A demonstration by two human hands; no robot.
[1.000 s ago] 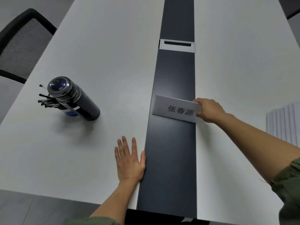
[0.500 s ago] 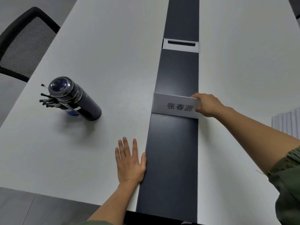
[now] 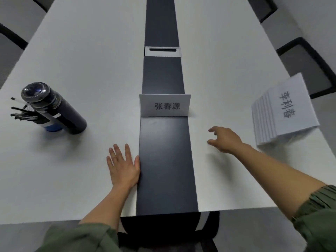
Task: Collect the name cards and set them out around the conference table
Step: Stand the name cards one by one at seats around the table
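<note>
A white folded name card [image 3: 164, 105] with dark characters stands upright across the dark centre strip [image 3: 166, 160] of the white conference table [image 3: 81, 60]. A stack of several more name cards [image 3: 283, 110] lies near the table's right edge. My left hand [image 3: 123, 166] rests flat on the table, its thumb against the strip's left border. My right hand [image 3: 225, 140] hovers over the white surface right of the strip, below and right of the standing card, fingers loosely spread and holding nothing.
A dark flask [image 3: 54, 108] stands at the left beside a blue-based holder of black pens [image 3: 23, 113]. A grey cable hatch [image 3: 163, 51] sits farther along the strip. Black mesh chairs [image 3: 307, 64] stand along the right side, another chair [image 3: 9, 42] at the left.
My right hand let go of the name card and drew back toward me and to the right. The card now stands square on the strip. The stack at the right came fully into view.
</note>
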